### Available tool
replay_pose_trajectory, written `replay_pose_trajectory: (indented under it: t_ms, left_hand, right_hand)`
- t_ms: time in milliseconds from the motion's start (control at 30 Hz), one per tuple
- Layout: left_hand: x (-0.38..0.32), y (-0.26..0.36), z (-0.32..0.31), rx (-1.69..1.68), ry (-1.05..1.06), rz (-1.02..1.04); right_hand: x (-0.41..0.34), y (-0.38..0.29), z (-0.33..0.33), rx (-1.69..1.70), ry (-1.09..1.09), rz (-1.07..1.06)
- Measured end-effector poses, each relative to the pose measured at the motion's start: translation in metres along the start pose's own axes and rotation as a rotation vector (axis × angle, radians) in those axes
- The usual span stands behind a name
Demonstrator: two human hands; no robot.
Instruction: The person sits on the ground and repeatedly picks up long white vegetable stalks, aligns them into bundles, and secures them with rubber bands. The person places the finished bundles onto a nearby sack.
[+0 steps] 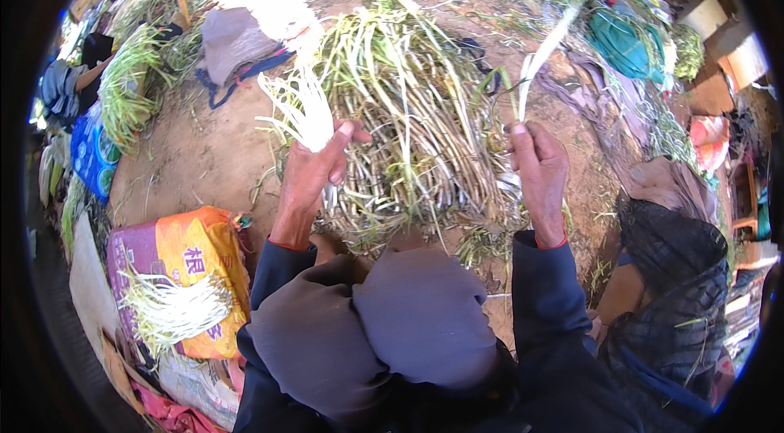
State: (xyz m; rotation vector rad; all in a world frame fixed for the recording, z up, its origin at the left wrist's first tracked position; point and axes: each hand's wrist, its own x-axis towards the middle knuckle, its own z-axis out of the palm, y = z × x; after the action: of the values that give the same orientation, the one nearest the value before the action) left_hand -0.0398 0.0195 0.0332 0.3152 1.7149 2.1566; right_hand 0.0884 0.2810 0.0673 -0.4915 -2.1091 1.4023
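My left hand [315, 167] grips a bunch of pale, peeled allium stalks [306, 105], which fan out above the thumb. My right hand [540, 154] pinches the lower end of a long white-and-green strip [542, 56], likely a stalk or its leaf sheath; it is blurred and rises to the upper right. Between and beyond both hands lies a large heap of unpeeled stalks [410, 121], brownish white below and yellow-green at the leafy ends. At my left, a bundle of peeled white stalks [184, 307] rests on an orange-and-purple printed sack [205, 237].
A grey cloth [236, 41] lies on the dirt floor [177, 163] beyond my left hand. Dark netting [667, 286] is heaped at my right, with a teal bag [625, 44] farther off. People [67, 87] sit among leafy piles around the edges.
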Motion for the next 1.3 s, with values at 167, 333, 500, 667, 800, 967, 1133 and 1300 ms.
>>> replay_pose_trajectory:
  t_ms: [167, 333, 500, 667, 800, 967, 1133, 1300]
  left_hand:
    - [-0.012, 0.013, 0.005, -0.181, 0.067, -0.008]
    - [-0.014, 0.004, 0.024, -0.101, 0.027, -0.064]
    - [-0.014, -0.010, 0.032, -0.124, -0.001, -0.098]
    - [-0.016, -0.017, 0.030, -0.104, 0.021, -0.134]
    - [-0.016, -0.016, 0.028, 0.006, 0.062, -0.065]
    - [-0.020, -0.012, 0.028, -0.120, 0.010, -0.103]
    - [-0.020, -0.016, 0.030, -0.258, 0.012, -0.098]
    - [-0.021, -0.014, 0.030, -0.332, 0.048, -0.059]
  right_hand:
    - [-0.012, -0.001, 0.045, -0.202, -0.113, -0.134]
    - [-0.022, -0.008, 0.069, -0.294, -0.224, -0.360]
    - [-0.030, -0.014, 0.084, -0.309, -0.256, -0.454]
    - [-0.036, -0.011, 0.090, -0.257, -0.292, -0.372]
    - [-0.033, -0.014, 0.093, -0.143, -0.446, 0.037]
    - [-0.031, -0.016, 0.093, 0.143, -0.518, 0.225]
    - [-0.039, -0.011, 0.095, 0.376, -0.454, 0.283]
    - [-0.046, -0.014, 0.092, 0.053, -0.362, 0.133]
